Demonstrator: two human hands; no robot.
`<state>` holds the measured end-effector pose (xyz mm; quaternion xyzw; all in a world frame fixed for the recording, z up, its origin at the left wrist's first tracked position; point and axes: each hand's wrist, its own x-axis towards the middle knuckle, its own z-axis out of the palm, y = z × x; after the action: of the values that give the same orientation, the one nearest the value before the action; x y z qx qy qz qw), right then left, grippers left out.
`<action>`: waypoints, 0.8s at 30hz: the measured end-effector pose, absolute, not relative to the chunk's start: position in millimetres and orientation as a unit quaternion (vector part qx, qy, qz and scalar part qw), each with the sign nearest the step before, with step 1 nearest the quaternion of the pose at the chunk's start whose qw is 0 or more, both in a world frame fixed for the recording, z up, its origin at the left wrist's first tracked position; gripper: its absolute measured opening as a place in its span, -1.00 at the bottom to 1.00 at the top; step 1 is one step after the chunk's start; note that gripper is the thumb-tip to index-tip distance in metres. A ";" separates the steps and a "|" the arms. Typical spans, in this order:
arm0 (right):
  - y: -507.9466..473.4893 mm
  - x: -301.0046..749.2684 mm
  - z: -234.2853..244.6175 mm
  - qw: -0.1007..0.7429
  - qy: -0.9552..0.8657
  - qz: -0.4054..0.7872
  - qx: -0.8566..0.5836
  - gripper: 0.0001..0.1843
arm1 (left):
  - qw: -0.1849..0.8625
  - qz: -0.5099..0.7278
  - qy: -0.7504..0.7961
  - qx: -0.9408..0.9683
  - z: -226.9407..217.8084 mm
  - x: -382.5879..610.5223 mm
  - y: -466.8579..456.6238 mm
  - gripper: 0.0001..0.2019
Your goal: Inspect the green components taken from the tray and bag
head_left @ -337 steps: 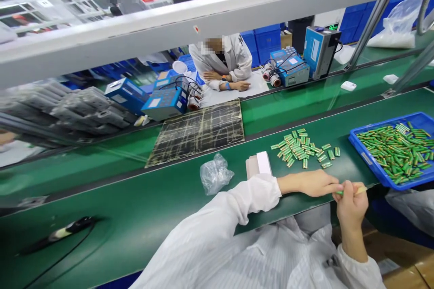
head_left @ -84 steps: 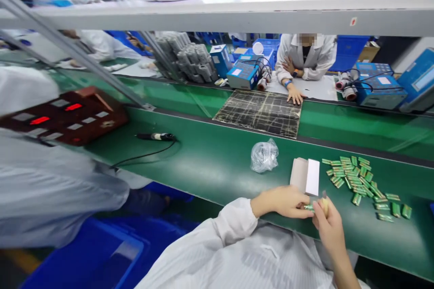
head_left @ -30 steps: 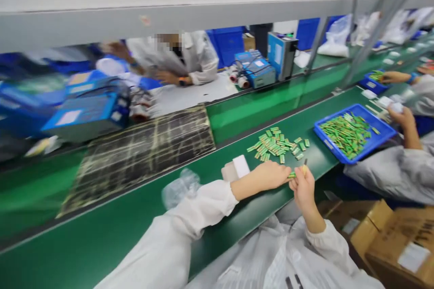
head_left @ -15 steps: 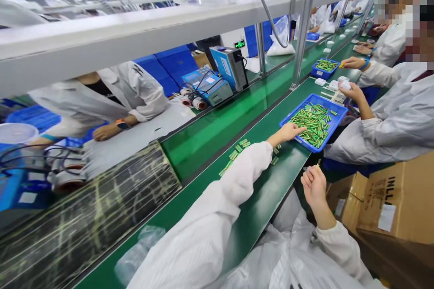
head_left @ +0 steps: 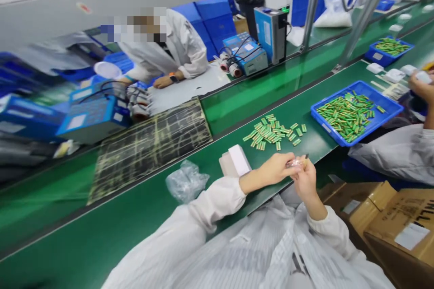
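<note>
My left hand (head_left: 275, 170) and my right hand (head_left: 305, 181) meet over the front edge of the green bench (head_left: 149, 230), fingers closed together. Between their fingertips is a small clear, shiny piece (head_left: 294, 162) with a reddish tint, blurred and partly covered by the fingers; it looks like plastic. A small dark tip shows above the right fingers. Just beyond the hands lies a loose heap of green batteries (head_left: 269, 132). By my left wrist sits a small white box (head_left: 239, 160), with a crumpled clear plastic bag (head_left: 187, 181) to its left.
A blue tray (head_left: 389, 101) of green batteries stands to the right, a smaller blue tray (head_left: 376, 56) farther back. White plastic parts (head_left: 395, 75) lie near a co-worker's hand (head_left: 422, 88). Cardboard boxes (head_left: 400, 221) are at lower right. Another person sits across the bench.
My left hand has come back from the battery tray and joined my right hand at the bench edge. The view has turned left, and the white box now shows.
</note>
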<state>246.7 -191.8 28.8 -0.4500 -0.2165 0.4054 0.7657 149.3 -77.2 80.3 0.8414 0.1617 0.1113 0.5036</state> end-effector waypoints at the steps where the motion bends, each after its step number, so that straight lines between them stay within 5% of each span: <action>1: -187.9 239.7 26.5 0.743 -0.237 0.438 -0.447 -0.44 | 0.523 0.144 0.181 0.821 71.4 132.9 -81.3 -0.49; 4: -170.4 239.6 14.4 0.662 -0.340 0.440 -0.503 -0.50 | 0.638 0.236 0.270 0.681 40.9 95.3 -91.7 -0.43; 6: -151.8 253.6 4.1 0.593 -0.431 0.314 -0.603 -0.49 | 0.718 0.267 0.320 0.557 22.2 79.0 -99.5 -0.46; 9: -120.6 276.4 -10.4 0.427 -0.516 0.114 -0.734 -0.53 | 0.790 0.260 0.328 0.448 1.7 66.6 -111.0 -0.58; 13: -95.5 285.3 -24.9 0.263 -0.556 0.055 -0.786 -0.74 | 0.863 0.212 0.318 0.330 -14.5 67.2 -114.5 -0.86; 18: -99.9 275.0 -31.4 0.350 -0.554 0.071 -0.752 -0.67 | 0.864 0.252 0.336 0.278 -21.0 75.8 -102.9 -0.88; 24: -145.7 243.1 -21.7 0.565 -0.397 0.309 -0.654 -0.65 | 0.851 0.229 0.336 0.333 -24.9 87.6 -101.6 -0.72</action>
<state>243.1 -145.7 -21.7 -0.6540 -0.3965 0.3090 0.5654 87.6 -101.6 -24.9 0.3333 0.3364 0.2289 0.8505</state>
